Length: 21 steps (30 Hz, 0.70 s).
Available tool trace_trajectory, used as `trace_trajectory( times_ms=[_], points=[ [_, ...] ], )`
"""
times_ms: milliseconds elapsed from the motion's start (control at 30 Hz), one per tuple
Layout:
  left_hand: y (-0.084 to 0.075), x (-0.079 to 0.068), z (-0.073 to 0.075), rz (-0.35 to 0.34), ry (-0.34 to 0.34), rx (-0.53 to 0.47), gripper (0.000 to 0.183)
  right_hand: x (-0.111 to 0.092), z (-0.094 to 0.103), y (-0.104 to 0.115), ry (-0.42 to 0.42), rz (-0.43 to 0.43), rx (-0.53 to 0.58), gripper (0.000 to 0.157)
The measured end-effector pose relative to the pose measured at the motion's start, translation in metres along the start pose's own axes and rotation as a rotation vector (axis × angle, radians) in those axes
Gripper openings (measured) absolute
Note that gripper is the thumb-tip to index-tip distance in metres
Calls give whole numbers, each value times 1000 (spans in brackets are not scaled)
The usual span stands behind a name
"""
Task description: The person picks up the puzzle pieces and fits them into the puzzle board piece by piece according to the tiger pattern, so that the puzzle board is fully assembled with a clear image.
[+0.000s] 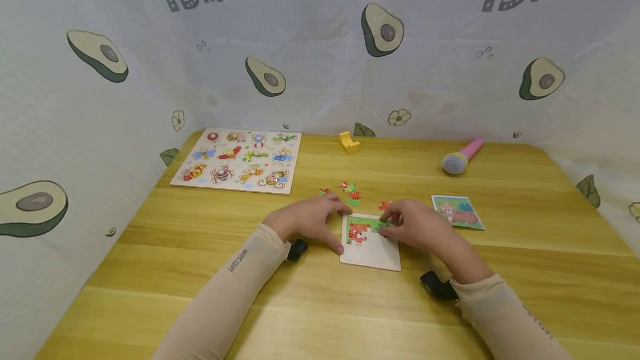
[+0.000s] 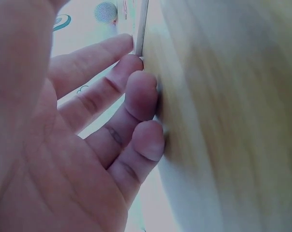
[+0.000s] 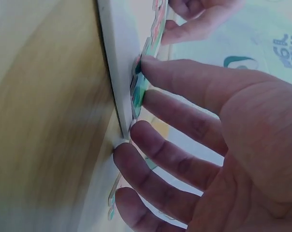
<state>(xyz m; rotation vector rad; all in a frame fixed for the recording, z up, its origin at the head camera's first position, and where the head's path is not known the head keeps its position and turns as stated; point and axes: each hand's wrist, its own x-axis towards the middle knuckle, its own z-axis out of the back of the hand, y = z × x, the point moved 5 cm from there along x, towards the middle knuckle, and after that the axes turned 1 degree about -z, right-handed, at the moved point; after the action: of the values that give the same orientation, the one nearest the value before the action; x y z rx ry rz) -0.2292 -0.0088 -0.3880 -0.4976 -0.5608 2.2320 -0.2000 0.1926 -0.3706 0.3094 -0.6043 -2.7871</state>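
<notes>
A square white puzzle board [image 1: 370, 257] lies on the table, with joined pieces showing an orange tiger [image 1: 357, 233] at its upper left and green along its top. My left hand [image 1: 312, 218] rests at the board's left side, thumb by the lower left edge and index finger at the top left corner; its other fingertips touch the tabletop in the left wrist view. At the board's upper right, my right hand [image 1: 417, 225] pinches a green and blue puzzle piece [image 3: 138, 99] between thumb and index finger, low against the board. Its remaining fingers are spread past the board's edge.
Several loose puzzle pieces [image 1: 353, 199] lie just behind the board. A picture card [image 1: 457, 211] is to the right, with a pink toy microphone [image 1: 456, 163] beyond. An insect peg board [image 1: 235, 161] stands back left; a yellow block [image 1: 348, 143] sits by the curtain.
</notes>
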Motion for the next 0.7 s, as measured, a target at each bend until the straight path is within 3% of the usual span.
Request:
trace_trajectory(
  times_ms=[167,400,700],
  points=[
    [0,1,0,-8,-1,4,87,0,1,3,-14,34,-16,16],
    [-2,0,1,1,0,-2,87,1,2,1,-8,67,42,17],
    [-1,-1,0,5,2,-2,87,1,1,-1,16,40,27,18]
  ],
)
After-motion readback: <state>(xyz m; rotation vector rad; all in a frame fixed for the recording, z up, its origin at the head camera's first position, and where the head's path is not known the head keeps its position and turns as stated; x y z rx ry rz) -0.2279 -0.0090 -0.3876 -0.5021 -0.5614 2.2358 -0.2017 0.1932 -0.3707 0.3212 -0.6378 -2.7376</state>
